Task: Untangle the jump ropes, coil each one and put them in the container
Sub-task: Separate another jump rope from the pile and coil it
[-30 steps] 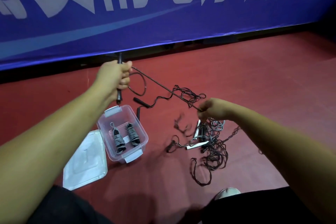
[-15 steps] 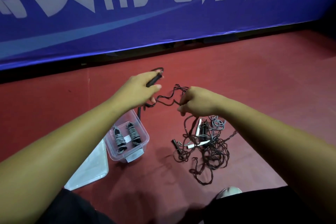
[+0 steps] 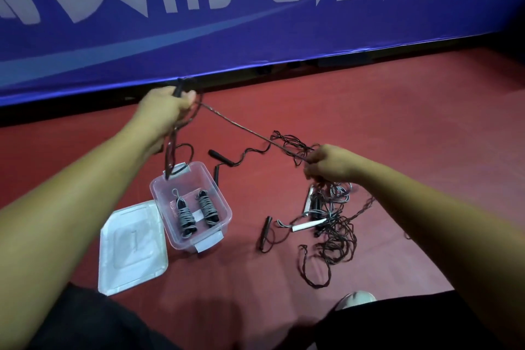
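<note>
Left hand (image 3: 163,106) gripped a black handle (image 3: 179,88) plus hanging loops of dark rope (image 3: 241,128), at 12 o'clock from the container (image 3: 224,202). Right hand (image 3: 326,163) pinched the same rope at 4 o'clock from the left. Hands well apart, rope taut between. Container sat open on the red floor (image 3: 369,111) with two coiled ropes (image 3: 186,214) side by side inside. Lid (image 3: 132,244) lay flat at its 8 o'clock. Remaining tangle (image 3: 332,224) lay at its 3 o'clock, under the right hand.

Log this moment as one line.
left hand: grips black handle | right hand: pinches rope | rope: taut between hands | container: two coiled ropes inside | tangle: on floor
</note>
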The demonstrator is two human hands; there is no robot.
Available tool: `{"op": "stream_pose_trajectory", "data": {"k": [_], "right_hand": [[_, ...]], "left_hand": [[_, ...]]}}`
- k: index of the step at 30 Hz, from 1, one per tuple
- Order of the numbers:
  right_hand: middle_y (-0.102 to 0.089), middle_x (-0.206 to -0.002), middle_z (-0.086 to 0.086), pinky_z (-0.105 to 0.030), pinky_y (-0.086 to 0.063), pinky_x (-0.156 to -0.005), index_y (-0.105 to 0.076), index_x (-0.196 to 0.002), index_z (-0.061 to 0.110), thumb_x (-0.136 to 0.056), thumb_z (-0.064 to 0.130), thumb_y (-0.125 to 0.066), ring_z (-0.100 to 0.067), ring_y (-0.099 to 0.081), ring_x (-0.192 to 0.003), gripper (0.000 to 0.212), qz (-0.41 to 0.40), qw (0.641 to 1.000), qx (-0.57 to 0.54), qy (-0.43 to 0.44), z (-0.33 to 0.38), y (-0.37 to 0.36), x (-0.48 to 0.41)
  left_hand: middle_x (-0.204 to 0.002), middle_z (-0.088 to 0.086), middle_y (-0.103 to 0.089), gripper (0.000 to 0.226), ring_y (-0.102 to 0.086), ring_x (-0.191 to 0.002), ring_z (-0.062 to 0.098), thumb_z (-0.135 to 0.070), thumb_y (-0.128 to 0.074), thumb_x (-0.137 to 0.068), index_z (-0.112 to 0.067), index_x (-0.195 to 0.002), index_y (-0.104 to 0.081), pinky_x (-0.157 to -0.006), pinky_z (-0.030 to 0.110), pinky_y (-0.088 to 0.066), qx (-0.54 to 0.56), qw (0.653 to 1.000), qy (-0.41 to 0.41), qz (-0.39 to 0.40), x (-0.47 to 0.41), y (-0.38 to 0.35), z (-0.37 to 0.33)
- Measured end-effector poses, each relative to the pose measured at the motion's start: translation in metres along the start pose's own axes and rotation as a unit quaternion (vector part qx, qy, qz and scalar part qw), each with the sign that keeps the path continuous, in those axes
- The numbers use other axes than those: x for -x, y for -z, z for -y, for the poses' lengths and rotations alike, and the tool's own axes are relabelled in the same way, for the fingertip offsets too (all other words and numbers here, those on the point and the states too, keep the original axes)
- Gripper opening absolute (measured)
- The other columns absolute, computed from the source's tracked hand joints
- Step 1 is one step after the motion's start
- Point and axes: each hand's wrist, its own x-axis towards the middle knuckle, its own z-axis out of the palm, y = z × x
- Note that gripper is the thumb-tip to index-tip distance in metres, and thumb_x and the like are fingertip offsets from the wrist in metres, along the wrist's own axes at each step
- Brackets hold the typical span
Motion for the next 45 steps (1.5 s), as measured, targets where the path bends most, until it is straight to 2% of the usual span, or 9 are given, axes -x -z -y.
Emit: {"op": "stream_pose_trajectory", "data": {"k": [4,7,10,16,20,28,36,40,45], "right_hand": [[-0.065,-0.073,0.002,-0.021,-0.045,-0.058,-0.070,-0.083,0.013,-0.099,0.023,-0.059,-0.013,-0.059,-0.066,0.021,-0.022,1.000,0.009,-0.009,-0.016,-0.005,-0.003],[-0.060,-0.064,0.001,-0.016,-0.037,-0.047,-0.070,-0.077,0.011,-0.100,0.028,-0.058,-0.010,-0.051,-0.054,0.030,-0.037,0.999,0.006,0.016,0.007,-0.004,-0.001],[-0.056,-0.063,-0.007,-0.017,-0.032,-0.042,-0.068,-0.069,0.006,-0.096,0.021,-0.060,-0.014,-0.045,-0.050,0.032,-0.033,0.999,0.025,0.029,0.032,0.000,0.001],[-0.049,-0.058,-0.006,-0.025,-0.035,-0.049,-0.065,-0.067,0.002,-0.093,0.018,-0.063,-0.016,-0.041,-0.049,0.031,-0.002,0.998,0.037,0.058,0.071,-0.010,0.006],[-0.047,-0.058,-0.005,-0.030,-0.031,-0.052,-0.067,-0.072,0.001,-0.090,0.021,-0.063,-0.017,-0.037,-0.051,0.027,-0.049,0.995,-0.010,0.092,0.078,-0.005,0.010],[-0.056,-0.064,-0.009,-0.029,-0.034,-0.054,-0.062,-0.071,0.006,-0.091,0.013,-0.054,-0.017,-0.044,-0.055,0.022,-0.062,0.997,0.032,0.038,0.020,0.002,0.001],[-0.071,-0.088,-0.004,-0.030,-0.047,-0.070,-0.074,-0.089,0.016,-0.093,0.020,-0.060,-0.020,-0.062,-0.078,0.016,-0.047,0.998,0.043,-0.006,-0.012,0.005,-0.006],[-0.061,-0.061,0.002,-0.025,-0.038,-0.053,-0.064,-0.061,0.019,-0.092,0.015,-0.056,-0.010,-0.051,-0.053,0.032,-0.085,0.996,0.001,0.019,0.010,0.010,0.002],[-0.066,-0.066,-0.009,-0.029,-0.040,-0.055,-0.066,-0.063,0.013,-0.088,0.016,-0.057,-0.016,-0.053,-0.056,0.026,-0.047,0.996,0.017,0.073,0.058,0.001,0.013]], "left_hand": [[-0.054,-0.001,-0.052,0.030,-0.044,-0.052,0.017,-0.023,-0.063,-0.095,-0.017,-0.068,-0.051,-0.056,0.026,-0.034,-0.193,0.980,0.041,-0.010,-0.017,0.016,0.030],[-0.091,0.019,-0.061,0.023,-0.056,-0.080,0.033,-0.029,-0.057,-0.098,-0.009,-0.087,-0.060,-0.071,0.035,-0.043,-0.509,0.859,0.001,0.053,-0.021,0.016,0.035],[-0.119,0.020,-0.047,0.030,-0.059,-0.097,0.041,-0.030,-0.054,-0.099,-0.010,-0.120,-0.060,-0.093,0.047,-0.048,-0.611,0.786,-0.023,0.092,-0.012,0.001,0.035],[-0.072,-0.008,-0.068,0.017,-0.057,-0.050,0.008,-0.023,-0.053,-0.101,-0.014,-0.094,-0.064,-0.049,0.023,-0.041,-0.236,0.949,-0.041,0.207,0.038,-0.056,0.009],[-0.054,-0.007,-0.056,0.026,-0.041,-0.046,0.011,-0.028,-0.051,-0.102,-0.018,-0.080,-0.060,-0.043,0.022,-0.029,-0.207,0.926,-0.019,0.315,0.052,-0.069,0.013],[-0.038,-0.011,-0.039,0.030,-0.028,-0.038,0.008,-0.026,-0.062,-0.095,-0.019,-0.067,-0.055,-0.041,0.018,-0.020,-0.097,0.995,-0.001,0.017,0.000,-0.013,0.002],[-0.063,0.005,-0.052,0.030,-0.040,-0.053,0.020,-0.028,-0.060,-0.096,-0.018,-0.068,-0.058,-0.053,0.027,-0.030,-0.146,0.987,0.026,-0.062,-0.019,0.005,0.029],[-0.089,0.011,-0.070,0.009,-0.064,-0.083,0.031,-0.026,-0.063,-0.092,-0.021,-0.096,-0.070,-0.076,0.035,-0.048,-0.451,0.891,-0.055,-0.007,-0.012,0.016,0.028],[-0.086,0.003,-0.073,0.013,-0.062,-0.050,0.013,-0.022,-0.063,-0.096,-0.019,-0.105,-0.071,-0.068,0.027,-0.047,-0.249,0.938,-0.086,0.225,0.036,-0.038,0.004]]}}
